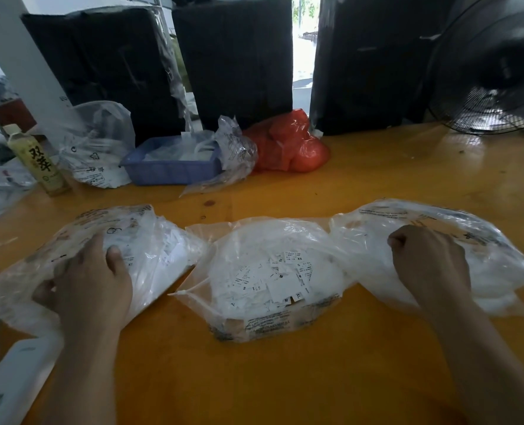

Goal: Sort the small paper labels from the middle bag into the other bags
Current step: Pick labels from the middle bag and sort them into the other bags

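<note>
Resting on an orange table, left grip relaxed, right grip curled empty.

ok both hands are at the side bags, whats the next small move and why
Probably bring the right hand from the right bag back to the middle bag for another label: its fingers look curled over the right bag, and the loose labels still fill the middle one.
</note>
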### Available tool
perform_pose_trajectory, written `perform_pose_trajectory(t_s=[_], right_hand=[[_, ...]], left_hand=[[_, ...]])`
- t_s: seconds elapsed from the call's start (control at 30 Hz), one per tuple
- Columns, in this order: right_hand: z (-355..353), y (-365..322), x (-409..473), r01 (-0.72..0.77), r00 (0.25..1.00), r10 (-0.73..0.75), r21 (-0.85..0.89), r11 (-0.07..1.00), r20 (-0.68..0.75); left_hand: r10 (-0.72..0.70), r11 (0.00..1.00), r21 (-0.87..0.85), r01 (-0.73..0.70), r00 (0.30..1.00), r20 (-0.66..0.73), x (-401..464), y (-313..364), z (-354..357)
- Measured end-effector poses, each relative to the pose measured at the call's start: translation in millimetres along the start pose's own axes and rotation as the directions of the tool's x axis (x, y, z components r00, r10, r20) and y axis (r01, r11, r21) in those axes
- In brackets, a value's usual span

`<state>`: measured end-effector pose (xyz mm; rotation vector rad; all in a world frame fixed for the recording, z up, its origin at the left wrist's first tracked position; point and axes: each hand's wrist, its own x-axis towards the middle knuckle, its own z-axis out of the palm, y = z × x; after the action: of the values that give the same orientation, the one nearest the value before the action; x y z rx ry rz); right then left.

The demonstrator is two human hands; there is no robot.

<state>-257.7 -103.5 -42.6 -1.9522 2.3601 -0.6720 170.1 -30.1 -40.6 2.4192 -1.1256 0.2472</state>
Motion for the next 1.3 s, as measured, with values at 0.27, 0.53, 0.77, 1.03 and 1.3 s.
perform_pose_trajectory(t_s=[0.27,0.53,0.77,1.03,1.3], right_hand=[[1.1,1.0,2.9,0.023,0.978,0.003,0.122,0.992,-0.210],[-1.1,-33.1,-23.0,0.124,0.992,-0.082,0.817,0.563,-0.094],[19.4,-66.9,-62.8,0.062,0.917,-0.392,0.944,0.324,0.075],[24.0,-76.2,-74.3,0.055,0.871,-0.479,0.947,0.318,0.110],[27.7,-76.9,-74.0,0.021,0.830,-0.492,0.867,0.498,0.262]], left_hand=[[0.049,0.992,-0.112,-0.063,0.992,-0.120,-5.6,4.4,-2.0],[0.389,0.604,-0.620,-0.501,0.864,-0.320,-68.1,70.5,-4.4],[0.659,0.475,-0.879,0.043,0.645,0.388,-123.0,105.1,18.0],[0.573,0.235,-0.799,0.554,0.585,0.574,-116.1,102.7,23.3],[0.492,0.117,-0.779,0.617,0.645,0.585,-114.7,101.8,23.2]])
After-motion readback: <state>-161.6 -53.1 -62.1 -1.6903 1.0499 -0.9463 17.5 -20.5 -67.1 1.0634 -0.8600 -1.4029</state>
